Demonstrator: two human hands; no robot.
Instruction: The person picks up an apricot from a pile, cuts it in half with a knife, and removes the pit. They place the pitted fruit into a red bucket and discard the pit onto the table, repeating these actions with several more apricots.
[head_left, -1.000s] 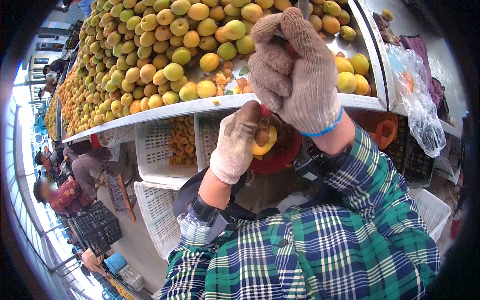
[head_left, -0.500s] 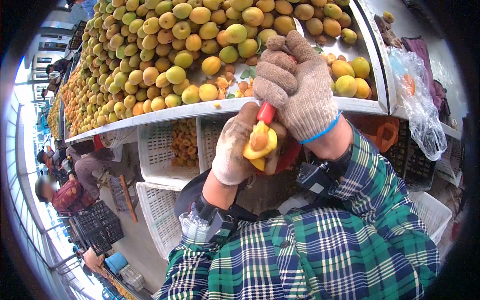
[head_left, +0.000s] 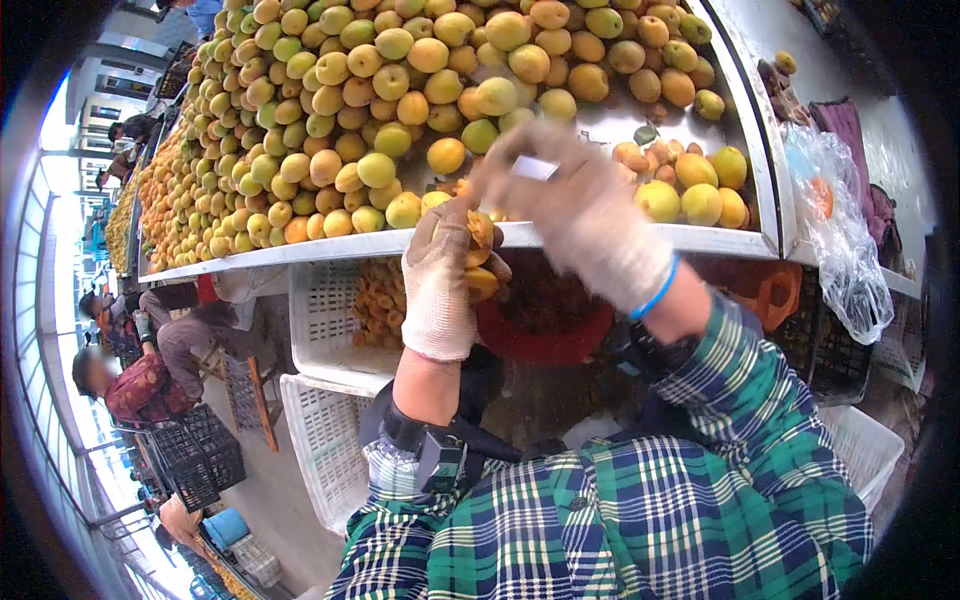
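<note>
My left hand (head_left: 440,270), in a stained pale glove, is closed around a split apricot (head_left: 482,284) with its orange flesh showing. It is held near the metal front edge of the fruit table. Just right of it and higher, my right hand (head_left: 590,205), gloved and smeared by motion, has its fingers curled. A pale flat piece (head_left: 536,168) shows at these fingers, probably part of the red-handled tool; the red handle itself is hidden now. Whole yellow-green apricots (head_left: 375,170) are heaped on the table behind both hands.
A metal-rimmed table (head_left: 350,247) bears the heap. Below it stand a white crate (head_left: 325,340) with split apricots (head_left: 380,305) and a red basin (head_left: 545,335). A clear plastic bag (head_left: 840,240) hangs at the right. A seated person (head_left: 150,385) is at the left near black crates (head_left: 195,455).
My right hand has lifted away from the apricot, and the red handle has gone from sight. My left hand has moved left and up with the apricot, turning upright. The pit no longer shows.
</note>
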